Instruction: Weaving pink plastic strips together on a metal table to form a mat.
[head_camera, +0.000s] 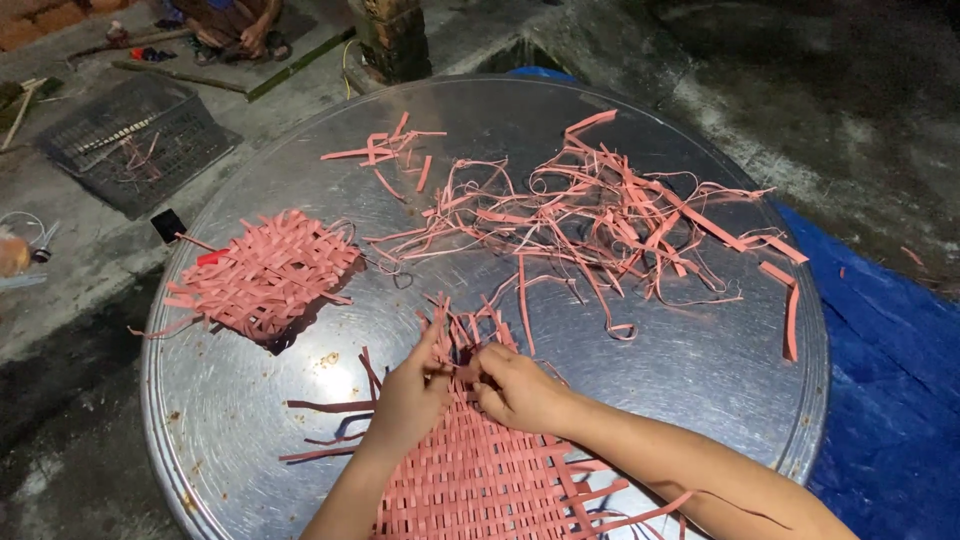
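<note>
1. resting on the near part of the round shiny metal tray, a flat woven mat of pink strips lies under both of the person's hands, its loose ends sticking out toward the tray's middle.
2. the left hand lies on the mat's far edge, fingers closed in a pinch on a pink strip end.
3. the right hand sits just beside it, touching it, fingertips closed on the same cluster of strip ends.
4. a smaller woven pink square lies on the tray's left side, well apart from the hands.
5. a loose tangle of thin pink strips spreads over the tray's far right half, with a few short pieces near the tray's far rim.
6. a blue tarp lies on the ground right of the tray.
7. a dark plastic crate lies on the concrete beyond the tray's left rim.
8. another person's feet and hands show far beyond the tray, top left.
</note>
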